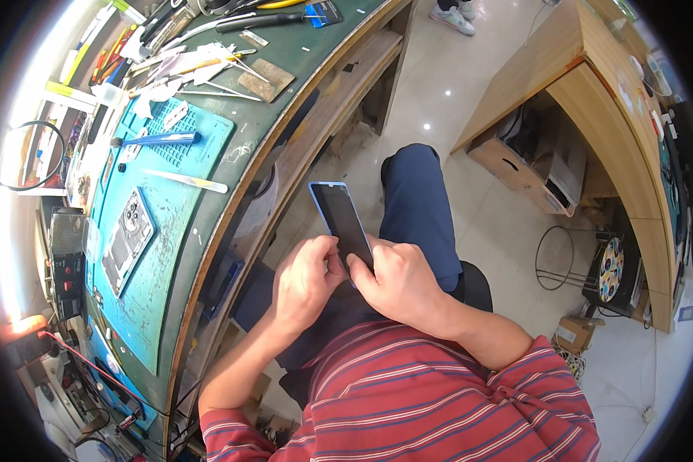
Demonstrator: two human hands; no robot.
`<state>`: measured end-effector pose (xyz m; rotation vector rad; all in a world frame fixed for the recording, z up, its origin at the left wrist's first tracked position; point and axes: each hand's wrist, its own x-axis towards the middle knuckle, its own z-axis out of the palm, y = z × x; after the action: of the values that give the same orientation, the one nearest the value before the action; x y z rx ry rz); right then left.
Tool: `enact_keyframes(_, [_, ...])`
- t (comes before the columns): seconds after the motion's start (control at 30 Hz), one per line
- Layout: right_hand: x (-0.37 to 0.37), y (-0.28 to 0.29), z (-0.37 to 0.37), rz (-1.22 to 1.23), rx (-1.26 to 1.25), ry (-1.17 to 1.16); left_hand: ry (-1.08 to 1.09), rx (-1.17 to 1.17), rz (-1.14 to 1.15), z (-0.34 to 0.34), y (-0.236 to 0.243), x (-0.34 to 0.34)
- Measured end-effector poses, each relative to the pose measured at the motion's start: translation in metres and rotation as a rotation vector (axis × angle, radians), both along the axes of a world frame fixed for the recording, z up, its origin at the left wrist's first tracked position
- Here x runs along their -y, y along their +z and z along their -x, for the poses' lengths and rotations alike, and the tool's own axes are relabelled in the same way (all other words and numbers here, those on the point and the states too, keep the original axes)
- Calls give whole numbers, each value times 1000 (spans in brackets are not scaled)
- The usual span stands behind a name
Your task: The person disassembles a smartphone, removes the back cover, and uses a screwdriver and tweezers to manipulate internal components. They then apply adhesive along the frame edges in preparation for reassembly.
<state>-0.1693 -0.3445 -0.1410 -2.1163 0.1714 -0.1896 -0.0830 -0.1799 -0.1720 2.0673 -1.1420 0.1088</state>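
Phone: we hold a smartphone (342,223) with a blue rim and dark screen, over our lap, to the right of the workbench (208,231).
Long axis: it runs from our hands up and away, its top tipped slightly left toward the workbench edge; the far end sticks out free, the near end is hidden in our grip.
Left hand: our left hand (306,279) is curled closed on the phone's lower left edge, thumb pressed near the bottom corner.
Right hand: our right hand (396,281) is wrapped around the lower right side, fingers bent over the screen's bottom part.
Nearer hand: both touch the phone; the right covers more of it.
Off the workbench: the phone is well apart from the blue mat (158,231), where an opened device back (128,240) lies.
Also there: a blue-handled tool (155,139) and tweezers (185,180) lie farther up the mat from us.
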Motion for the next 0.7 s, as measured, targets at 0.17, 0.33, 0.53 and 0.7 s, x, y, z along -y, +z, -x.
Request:
enact_keyframes(0.17, [6,2,0,-36,-3,34,-57,-185,24,-10,8,-7])
enact_keyframes(0.33, [8,1,0,-120,-23,23,-86,-317,-6,-12,16,-11])
enact_keyframes(0.53, [13,-6,-5,-182,-7,-25,-142,-571,134,-20,10,-20])
enact_keyframes(0.7, [24,-3,-7,-210,-105,-74,-133,-253,67,-23,27,-15])
